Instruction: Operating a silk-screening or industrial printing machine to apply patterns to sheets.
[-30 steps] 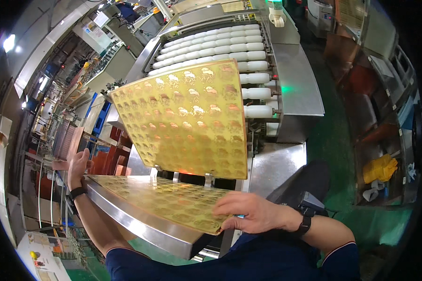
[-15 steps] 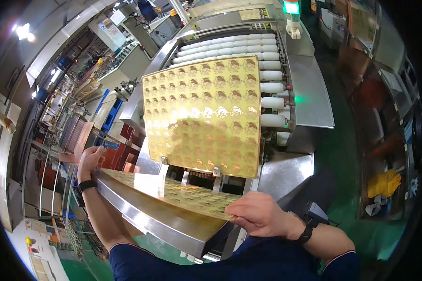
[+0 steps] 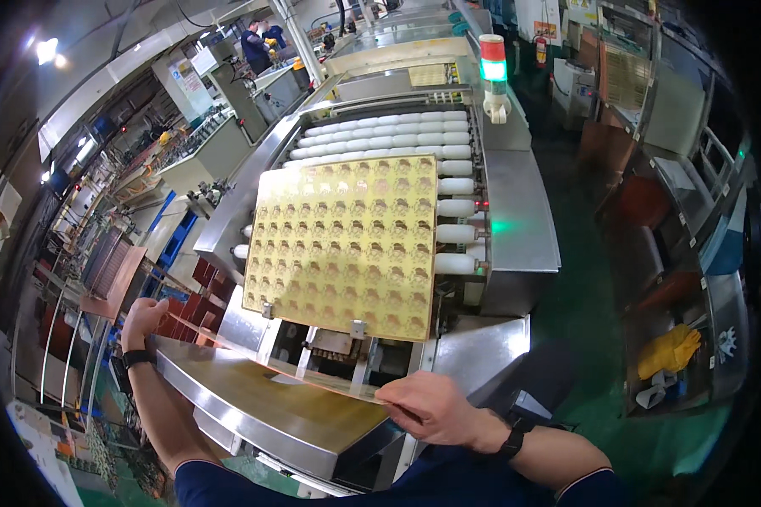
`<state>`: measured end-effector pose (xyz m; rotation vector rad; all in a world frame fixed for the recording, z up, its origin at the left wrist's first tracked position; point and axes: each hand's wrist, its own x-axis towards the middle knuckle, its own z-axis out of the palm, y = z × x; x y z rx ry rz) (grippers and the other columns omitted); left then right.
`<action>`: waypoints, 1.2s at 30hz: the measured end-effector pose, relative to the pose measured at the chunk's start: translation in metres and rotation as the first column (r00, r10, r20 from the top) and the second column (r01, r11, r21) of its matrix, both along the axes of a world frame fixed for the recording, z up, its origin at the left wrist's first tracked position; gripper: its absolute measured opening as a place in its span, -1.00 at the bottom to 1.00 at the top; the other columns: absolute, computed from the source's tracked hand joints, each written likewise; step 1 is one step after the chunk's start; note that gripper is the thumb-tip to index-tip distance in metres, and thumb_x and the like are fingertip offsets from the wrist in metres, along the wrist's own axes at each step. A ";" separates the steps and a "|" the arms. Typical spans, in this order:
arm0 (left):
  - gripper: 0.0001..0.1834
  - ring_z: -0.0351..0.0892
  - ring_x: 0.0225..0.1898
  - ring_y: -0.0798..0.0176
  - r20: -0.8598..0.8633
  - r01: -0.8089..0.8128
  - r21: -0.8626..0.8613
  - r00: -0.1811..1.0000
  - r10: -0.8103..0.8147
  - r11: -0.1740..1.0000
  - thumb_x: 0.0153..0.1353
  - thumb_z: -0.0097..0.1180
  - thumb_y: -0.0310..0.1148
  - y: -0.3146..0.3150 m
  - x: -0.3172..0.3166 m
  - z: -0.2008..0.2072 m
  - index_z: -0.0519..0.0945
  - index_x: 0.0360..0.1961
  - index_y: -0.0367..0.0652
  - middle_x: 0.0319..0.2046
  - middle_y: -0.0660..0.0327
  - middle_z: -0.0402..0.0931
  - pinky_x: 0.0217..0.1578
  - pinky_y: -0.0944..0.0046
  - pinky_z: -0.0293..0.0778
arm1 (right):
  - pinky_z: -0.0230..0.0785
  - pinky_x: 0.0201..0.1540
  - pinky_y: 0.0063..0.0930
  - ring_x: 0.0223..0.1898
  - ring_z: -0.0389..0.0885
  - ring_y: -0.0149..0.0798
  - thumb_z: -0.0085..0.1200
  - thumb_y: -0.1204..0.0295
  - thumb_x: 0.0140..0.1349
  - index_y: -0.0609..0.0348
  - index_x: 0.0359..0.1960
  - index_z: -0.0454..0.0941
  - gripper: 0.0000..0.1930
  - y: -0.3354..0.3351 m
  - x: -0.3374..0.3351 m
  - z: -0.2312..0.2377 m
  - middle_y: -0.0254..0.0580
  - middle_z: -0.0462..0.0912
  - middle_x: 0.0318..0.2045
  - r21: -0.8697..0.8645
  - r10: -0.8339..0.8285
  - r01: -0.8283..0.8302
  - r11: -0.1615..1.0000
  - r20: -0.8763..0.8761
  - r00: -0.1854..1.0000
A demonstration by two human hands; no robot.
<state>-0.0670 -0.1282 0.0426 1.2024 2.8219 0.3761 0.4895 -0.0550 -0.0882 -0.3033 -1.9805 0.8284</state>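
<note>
My left hand (image 3: 145, 320) grips one end of a thin circuit board panel (image 3: 313, 378), and my right hand (image 3: 432, 410) pinches its other end. The sheet is almost edge-on and bows slightly, so its faces barely show. It hangs above a metal-edged table (image 3: 272, 400) with a yellowish top. Beyond it, a second yellow circuit board panel (image 3: 342, 249) with rows of repeated brown patterns leans back over the rollers. Its lower edge rests at two small metal clips (image 3: 358, 329). Neither hand touches that panel.
White conveyor rollers (image 3: 385, 128) run behind the leaning panel. A signal light (image 3: 493, 71) glows green on the machine's right. Shelving (image 3: 664, 279) holding yellow gloves (image 3: 670, 351) stands at far right. A copper-coloured sheet (image 3: 114, 283) lies at left. A person (image 3: 254, 47) stands far back.
The held panel has tilted from showing its patterned face to nearly edge-on, uncovering the tabletop. My right hand has moved left and slightly down in the picture. The view has shifted too.
</note>
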 end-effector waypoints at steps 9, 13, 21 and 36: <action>-0.55 0.65 -0.53 0.20 0.027 -0.032 -0.019 0.999 0.033 0.999 0.14 0.14 -0.09 0.000 0.003 0.001 0.68 -0.55 -0.35 -0.61 0.05 0.62 -0.43 0.18 0.51 | 0.46 -0.32 -0.29 -0.33 0.66 -0.10 0.28 0.54 0.11 0.15 -0.17 0.60 -0.77 -0.001 0.005 0.002 -0.17 0.68 -0.31 -0.018 0.016 -0.016 1.000 0.018 1.000; -0.55 0.67 -0.49 0.16 0.017 -0.079 -0.006 0.997 0.079 0.997 0.13 0.12 -0.10 0.008 0.024 0.006 0.68 -0.54 -0.37 -0.59 0.03 0.64 -0.39 0.17 0.53 | 0.49 -0.29 -0.29 -0.30 0.66 -0.08 0.27 0.53 0.13 0.16 -0.15 0.61 -0.77 0.000 0.005 0.000 -0.15 0.68 -0.29 -0.039 0.017 -0.017 0.999 -0.006 1.000; -0.60 0.63 -0.52 0.17 0.016 -0.057 0.022 0.998 0.056 0.998 0.14 0.06 -0.18 0.006 0.027 0.008 0.65 -0.60 -0.34 -0.62 0.07 0.62 -0.38 0.16 0.51 | 0.51 -0.26 -0.26 -0.28 0.66 -0.03 0.24 0.50 0.16 0.14 -0.13 0.61 -0.78 -0.003 0.003 -0.015 -0.12 0.68 -0.27 -0.086 0.004 -0.001 0.996 0.032 0.999; -0.63 0.58 -0.64 0.22 -0.031 -0.003 0.059 1.000 0.005 0.998 0.09 0.04 -0.28 0.003 0.013 -0.001 0.61 -0.71 -0.35 -0.75 0.11 0.52 -0.53 0.19 0.45 | 0.50 -0.18 -0.24 -0.21 0.64 -0.01 0.17 0.47 0.24 0.20 -0.13 0.59 -0.82 -0.004 0.006 -0.025 -0.08 0.67 -0.21 -0.114 0.031 -0.023 0.993 0.070 0.997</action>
